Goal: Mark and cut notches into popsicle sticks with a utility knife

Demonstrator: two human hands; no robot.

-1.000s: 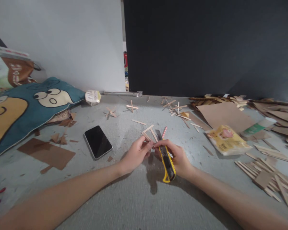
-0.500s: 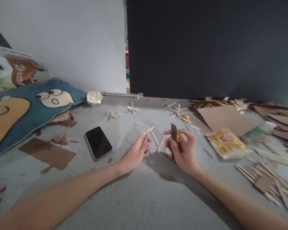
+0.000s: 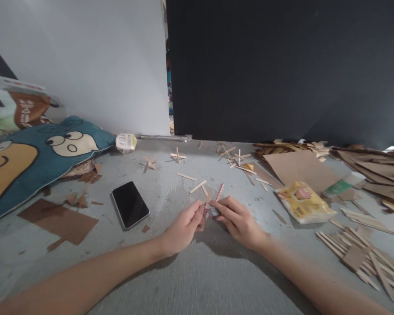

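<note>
Between the thumb and fingers of my left hand (image 3: 183, 226) is a short wooden craft stick (image 3: 209, 197), tilted up toward the right. My right hand (image 3: 241, 222) is closed round a utility knife (image 3: 214, 212), most of it hidden under the fingers; its front end is close against the stick, though contact is unclear. Just beyond my right fingers lies a pink-and-white striped straw-like stick (image 3: 220, 191). Loose craft sticks (image 3: 198, 187) rest past my left fingertips. Farther back stand small crossed-stick pieces (image 3: 177, 156).
A phone (image 3: 130, 204) lies left of my hands, near cardboard scraps (image 3: 61, 220) and a blue cushion (image 3: 29, 162). At right are a yellow packet (image 3: 305, 203), a green-and-white tube (image 3: 343, 184) and piled craft sticks (image 3: 377, 262). Panels (image 3: 282, 74) close off the back.
My right hand has brought the knife left and down to the stick, turning palm-down. The hands are now almost together. The view has tilted slightly.
</note>
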